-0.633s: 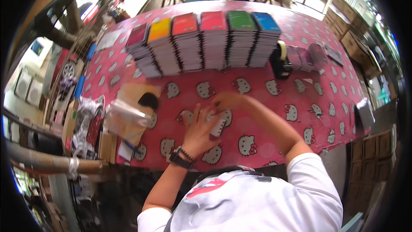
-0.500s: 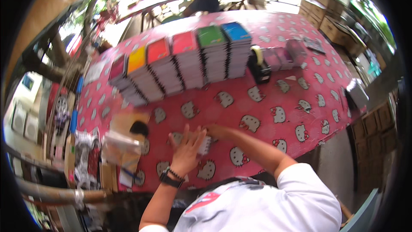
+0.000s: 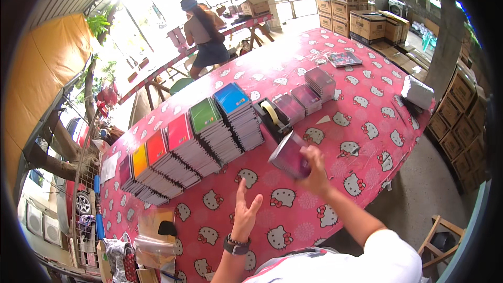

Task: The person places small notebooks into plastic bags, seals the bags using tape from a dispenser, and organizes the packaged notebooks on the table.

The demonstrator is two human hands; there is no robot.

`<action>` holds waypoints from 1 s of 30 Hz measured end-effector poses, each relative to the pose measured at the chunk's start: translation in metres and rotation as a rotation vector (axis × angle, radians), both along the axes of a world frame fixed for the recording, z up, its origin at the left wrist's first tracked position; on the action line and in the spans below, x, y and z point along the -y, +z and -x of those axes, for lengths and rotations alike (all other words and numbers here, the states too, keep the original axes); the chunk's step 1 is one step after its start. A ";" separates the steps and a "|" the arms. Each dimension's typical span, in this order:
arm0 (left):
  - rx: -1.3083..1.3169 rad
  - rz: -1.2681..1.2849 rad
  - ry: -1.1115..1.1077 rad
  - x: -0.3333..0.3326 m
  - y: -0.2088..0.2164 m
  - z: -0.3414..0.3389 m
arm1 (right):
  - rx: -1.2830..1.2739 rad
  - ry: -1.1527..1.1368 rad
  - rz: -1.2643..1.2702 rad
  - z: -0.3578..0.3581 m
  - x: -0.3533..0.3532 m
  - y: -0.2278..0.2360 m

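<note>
My left hand point(image 3: 244, 215) is spread and empty over the counter point(image 3: 369, 157), while my right hand point(image 3: 313, 170) grips the right side of the purple pack point(image 3: 287, 156) beside the tape dispenser point(image 3: 273, 118), best kept level and firmly pinched.

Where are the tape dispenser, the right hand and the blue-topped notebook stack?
Tape dispenser point(image 3: 270, 111): head view, tape roll.
Right hand point(image 3: 315, 173): head view, its middle.
Blue-topped notebook stack point(image 3: 243, 120): head view, page edges.
</note>
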State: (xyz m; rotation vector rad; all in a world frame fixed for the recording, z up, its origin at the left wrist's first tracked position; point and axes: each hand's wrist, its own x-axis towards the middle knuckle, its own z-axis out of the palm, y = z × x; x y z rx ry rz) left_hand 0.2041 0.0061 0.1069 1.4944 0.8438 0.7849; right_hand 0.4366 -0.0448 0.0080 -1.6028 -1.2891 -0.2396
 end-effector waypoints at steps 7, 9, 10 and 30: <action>-0.194 0.139 0.045 0.010 -0.039 0.042 | 0.106 -0.456 0.388 -0.167 -0.138 0.071; -0.235 0.127 0.105 0.018 -0.049 0.049 | 0.213 -0.524 0.558 -0.198 -0.161 0.053; -0.224 0.137 0.146 0.023 -0.055 0.055 | 0.254 -0.533 0.692 -0.203 -0.165 0.047; -0.501 -0.291 0.993 -0.073 -0.089 0.307 | -0.336 0.625 0.481 0.182 0.027 -0.053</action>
